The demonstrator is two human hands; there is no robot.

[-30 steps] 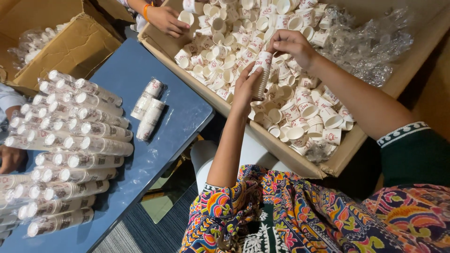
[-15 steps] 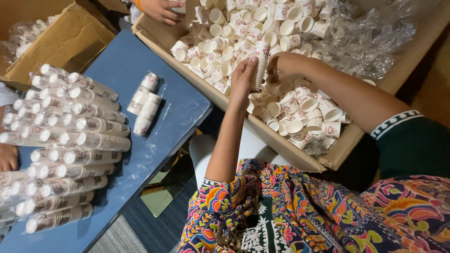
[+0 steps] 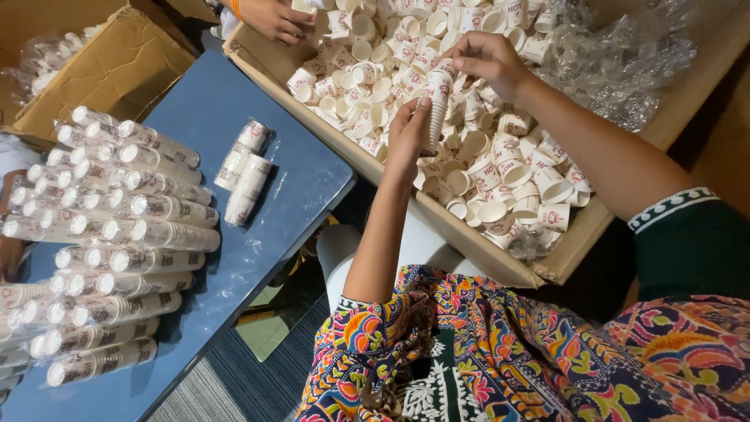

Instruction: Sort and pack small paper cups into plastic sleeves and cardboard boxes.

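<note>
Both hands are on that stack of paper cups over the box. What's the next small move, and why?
Probably pick one more loose cup with the right hand and nest it on top. The left hand steadies the stack of cups upright over the cardboard box, and it looks shorter than the wrapped sleeves on the blue table.

Packing workshop: cardboard box (image 3: 578, 242) full of loose paper cups (image 3: 391, 70), wrapped cup sleeves (image 3: 117, 234) stacked on blue worktop (image 3: 219, 109).
</note>
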